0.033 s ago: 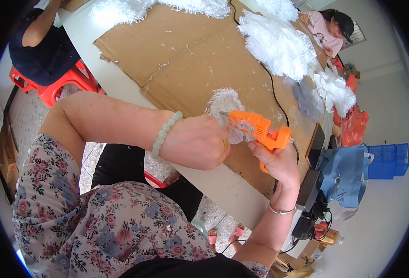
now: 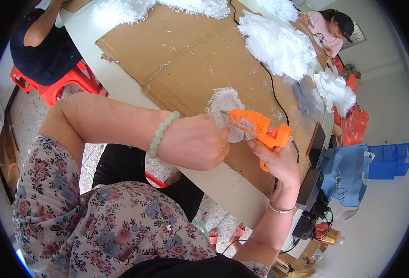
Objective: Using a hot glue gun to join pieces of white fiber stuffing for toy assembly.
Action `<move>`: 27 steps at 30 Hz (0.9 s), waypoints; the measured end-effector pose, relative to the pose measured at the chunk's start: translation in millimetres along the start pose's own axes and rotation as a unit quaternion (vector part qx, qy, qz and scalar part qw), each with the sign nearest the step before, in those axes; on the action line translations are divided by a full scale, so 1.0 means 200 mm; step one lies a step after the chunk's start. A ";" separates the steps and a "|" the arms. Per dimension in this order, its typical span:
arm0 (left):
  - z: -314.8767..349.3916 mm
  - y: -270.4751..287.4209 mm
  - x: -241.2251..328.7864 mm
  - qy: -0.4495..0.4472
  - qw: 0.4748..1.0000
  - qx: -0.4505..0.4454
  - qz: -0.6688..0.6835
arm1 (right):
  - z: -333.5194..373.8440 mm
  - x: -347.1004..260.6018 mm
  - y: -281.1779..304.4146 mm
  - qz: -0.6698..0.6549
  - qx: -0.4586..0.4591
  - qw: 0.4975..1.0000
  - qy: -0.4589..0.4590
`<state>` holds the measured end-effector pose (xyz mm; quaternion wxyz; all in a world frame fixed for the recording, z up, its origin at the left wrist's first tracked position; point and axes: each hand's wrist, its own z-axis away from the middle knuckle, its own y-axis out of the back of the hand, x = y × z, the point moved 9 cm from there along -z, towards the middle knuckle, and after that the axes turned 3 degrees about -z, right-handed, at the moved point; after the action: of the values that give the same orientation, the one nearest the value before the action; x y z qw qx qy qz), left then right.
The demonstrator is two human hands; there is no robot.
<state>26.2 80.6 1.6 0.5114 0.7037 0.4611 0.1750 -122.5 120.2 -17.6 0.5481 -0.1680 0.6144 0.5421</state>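
My right hand (image 2: 278,160) is wrapped round an orange hot glue gun (image 2: 255,124), its metal nozzle pointing left. Beneath that nozzle shows a small white fringed fabric piece (image 2: 227,103), feathery along its upper edge. My left hand (image 2: 194,142), with a pale green bead bracelet, is closed at the lower left of this piece. The piece comes out from behind its knuckles, and the fingertips are hidden. Whether the nozzle touches the fabric, I cannot tell.
Brown cardboard (image 2: 181,51) with white shreds covers much of the table. A black cord (image 2: 278,95) crosses it. White fringed material (image 2: 278,44) is heaped at the far right. A co-worker in pink (image 2: 332,30) sits beyond; another person (image 2: 42,46) sits at left on a red stool (image 2: 70,83).
My left hand has shifted very slightly left. The glue gun and my right hand stay where they were.
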 end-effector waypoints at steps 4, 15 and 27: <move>0.07 0.13 -0.10 0.061 0.996 0.051 0.048 | -0.02 -0.01 -0.01 0.016 0.003 1.000 0.004; 0.23 -0.15 -0.85 0.411 0.858 0.101 0.290 | -0.04 -0.04 -0.05 0.040 0.007 0.999 0.021; 0.01 -0.26 -0.82 0.334 0.907 -0.002 0.255 | 0.04 -0.06 -0.05 0.027 0.027 0.999 0.017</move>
<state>-82.3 -53.5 -8.1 0.2669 0.6965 0.4090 0.5258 -106.7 119.9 -10.5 0.5270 -0.1454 0.6427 0.5367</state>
